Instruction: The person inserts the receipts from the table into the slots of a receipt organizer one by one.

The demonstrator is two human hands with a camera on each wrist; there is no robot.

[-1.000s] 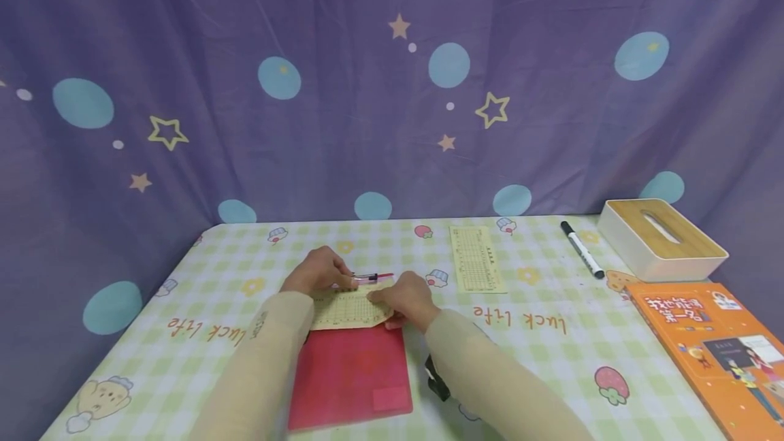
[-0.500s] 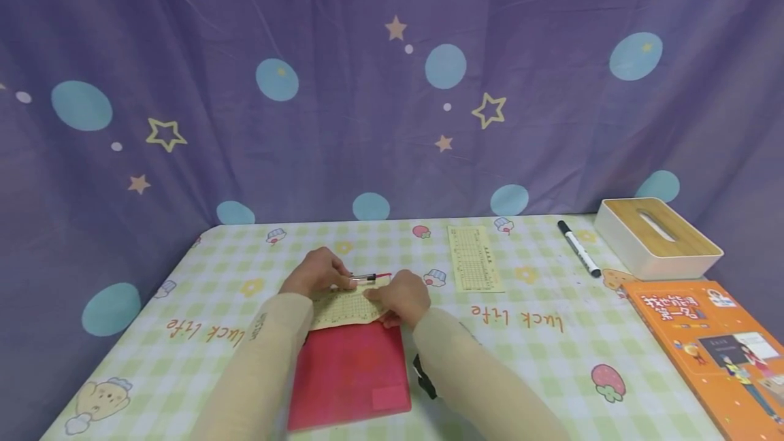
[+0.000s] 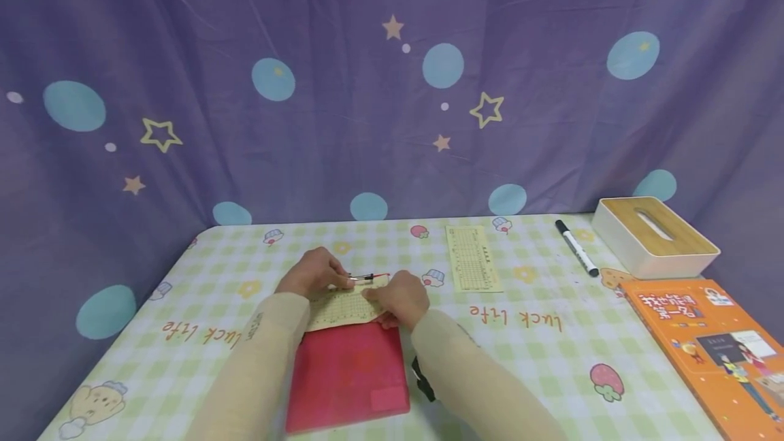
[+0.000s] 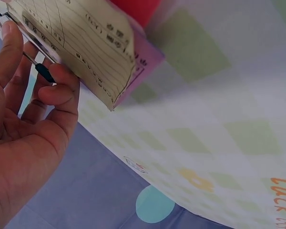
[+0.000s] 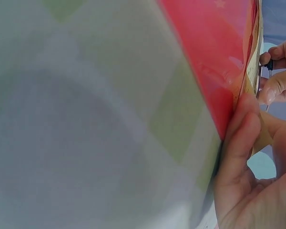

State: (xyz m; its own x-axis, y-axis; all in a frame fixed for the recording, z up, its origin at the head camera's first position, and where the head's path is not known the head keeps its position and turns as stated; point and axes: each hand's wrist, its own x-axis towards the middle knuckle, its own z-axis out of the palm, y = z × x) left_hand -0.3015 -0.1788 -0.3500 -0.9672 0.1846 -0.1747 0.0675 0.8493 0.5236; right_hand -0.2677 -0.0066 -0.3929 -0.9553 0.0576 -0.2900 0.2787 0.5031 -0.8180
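A yellow printed paper sheet [image 3: 343,308] lies over the far end of a red folder [image 3: 348,380]. At its far edge is a metal clip [image 4: 44,71] with black-tipped wire arms. My left hand [image 3: 315,271] pinches the clip, with the thumb and fingers around its wires in the left wrist view. Beneath the sheet's corner a pink-purple layer [image 4: 150,59] shows. My right hand [image 3: 401,298] pinches the sheet and the folder's right edge, thumb on top and fingers underneath. Part of the clip is hidden by my left fingers.
Another yellow printed sheet [image 3: 473,258] lies to the right on the checked tablecloth [image 3: 520,373]. Beyond it are a black-and-white marker [image 3: 577,248], a tissue box [image 3: 655,237] and an orange book [image 3: 704,352]. A purple curtain [image 3: 343,128] hangs behind the table.
My right hand and forearm have shifted slightly left and the sheet's right corner bends more. My left hand keeps its pinch; the whole head view has drifted a little.
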